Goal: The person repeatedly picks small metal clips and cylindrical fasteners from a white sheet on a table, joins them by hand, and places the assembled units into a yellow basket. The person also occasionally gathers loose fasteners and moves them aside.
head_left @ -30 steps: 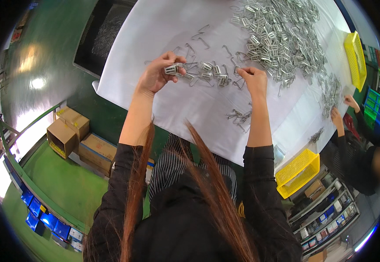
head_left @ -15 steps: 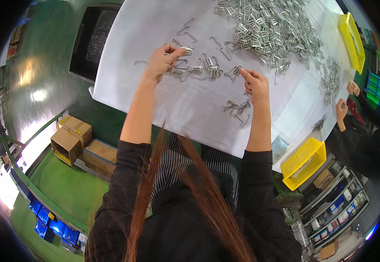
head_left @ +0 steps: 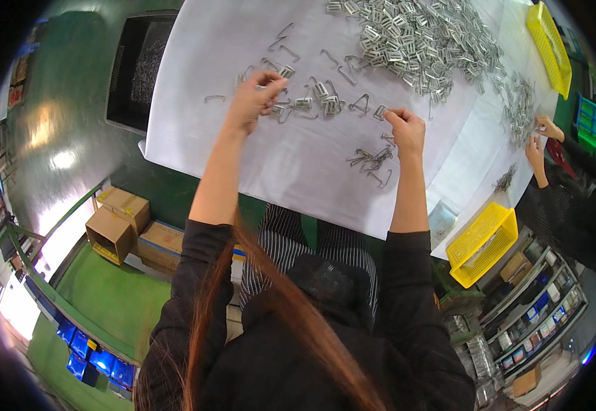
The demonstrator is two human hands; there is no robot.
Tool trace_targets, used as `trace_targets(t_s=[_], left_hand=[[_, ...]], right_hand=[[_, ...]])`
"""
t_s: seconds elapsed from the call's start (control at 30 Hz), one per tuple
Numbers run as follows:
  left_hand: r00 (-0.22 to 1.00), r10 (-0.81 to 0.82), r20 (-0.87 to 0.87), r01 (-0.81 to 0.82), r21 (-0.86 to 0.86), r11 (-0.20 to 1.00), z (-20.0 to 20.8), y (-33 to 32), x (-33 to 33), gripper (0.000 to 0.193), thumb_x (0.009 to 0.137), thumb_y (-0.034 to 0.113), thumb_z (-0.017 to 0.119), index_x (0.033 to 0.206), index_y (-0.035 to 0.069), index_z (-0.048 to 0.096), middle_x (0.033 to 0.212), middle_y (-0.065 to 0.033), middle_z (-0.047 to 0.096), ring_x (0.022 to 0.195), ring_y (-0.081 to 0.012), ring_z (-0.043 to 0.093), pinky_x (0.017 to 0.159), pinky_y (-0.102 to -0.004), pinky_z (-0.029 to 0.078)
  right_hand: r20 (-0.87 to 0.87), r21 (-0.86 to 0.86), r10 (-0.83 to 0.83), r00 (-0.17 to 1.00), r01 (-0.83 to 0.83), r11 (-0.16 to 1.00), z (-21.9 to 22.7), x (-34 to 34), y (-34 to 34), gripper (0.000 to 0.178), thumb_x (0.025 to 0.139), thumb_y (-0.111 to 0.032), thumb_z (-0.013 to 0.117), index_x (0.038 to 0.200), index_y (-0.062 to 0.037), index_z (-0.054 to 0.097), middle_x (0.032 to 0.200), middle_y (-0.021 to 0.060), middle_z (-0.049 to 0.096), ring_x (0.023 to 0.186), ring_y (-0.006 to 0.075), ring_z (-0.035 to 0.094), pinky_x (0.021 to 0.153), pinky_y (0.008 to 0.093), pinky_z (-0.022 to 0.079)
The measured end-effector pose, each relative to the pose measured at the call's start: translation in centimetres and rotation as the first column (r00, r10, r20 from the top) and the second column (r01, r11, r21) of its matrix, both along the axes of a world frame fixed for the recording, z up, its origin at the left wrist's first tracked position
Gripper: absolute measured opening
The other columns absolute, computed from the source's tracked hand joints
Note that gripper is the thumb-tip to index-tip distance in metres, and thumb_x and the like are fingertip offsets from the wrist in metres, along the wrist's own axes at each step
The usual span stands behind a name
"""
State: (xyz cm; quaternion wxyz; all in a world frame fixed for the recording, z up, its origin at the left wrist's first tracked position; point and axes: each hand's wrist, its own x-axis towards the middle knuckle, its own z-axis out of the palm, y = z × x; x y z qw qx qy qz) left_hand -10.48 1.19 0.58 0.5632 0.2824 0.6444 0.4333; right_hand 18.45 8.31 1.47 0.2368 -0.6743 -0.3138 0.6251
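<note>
Over the white-covered table, my left hand is closed with its thumb and fingertips together. Just beyond those fingertips is a silver buckle; what the pinch holds, if anything, cannot be made out. My right hand pinches a silver slotted metal buckle by its edge. Between the hands lie several more buckles mixed with bent wire hooks. A triangular wire piece lies left of the held buckle. Nearer me is a small cluster of metal parts.
A large heap of buckles covers the far right, with a smaller pile beside it. Yellow baskets stand along the right edge. Another person's hands work there. A black bin sits beyond the left edge.
My right hand has moved slightly right with its buckle, away from the triangular wire piece. My left hand has drawn slightly back from the buckle at its fingertips. The other person's hands have come together.
</note>
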Motion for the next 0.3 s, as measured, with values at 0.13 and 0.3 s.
trace_targets(t_s=[0.13,0.3], left_hand=[[0.706,-0.125,-0.697,0.201,0.027,0.979,-1.1,1.7,6.2,0.025,0.076,0.028,0.068,0.086,0.008,0.059,0.066,-0.0049,0.057,0.054,-0.0183,0.053,0.051,-0.0308,0.040],[0.664,-0.203,-0.720,0.205,-0.085,0.975,-1.6,2.4,7.3,0.042,0.070,0.035,0.072,0.099,0.009,0.057,0.065,-0.0082,0.059,0.063,-0.0224,0.059,0.055,-0.0347,0.043]], right_hand=[[0.292,0.261,-0.005,0.956,-0.075,0.962,-1.4,0.3,-0.4,0.015,0.072,-0.012,0.069,0.081,-0.0008,0.064,0.053,-0.0061,0.040,0.042,0.0015,0.029,0.038,0.0203,0.019],[-0.301,-0.079,-0.171,0.938,0.154,0.985,0.6,1.1,-0.3,0.019,0.074,-0.014,0.069,0.086,-0.0006,0.063,0.053,-0.0049,0.042,0.043,0.0021,0.031,0.037,0.0204,0.021]])
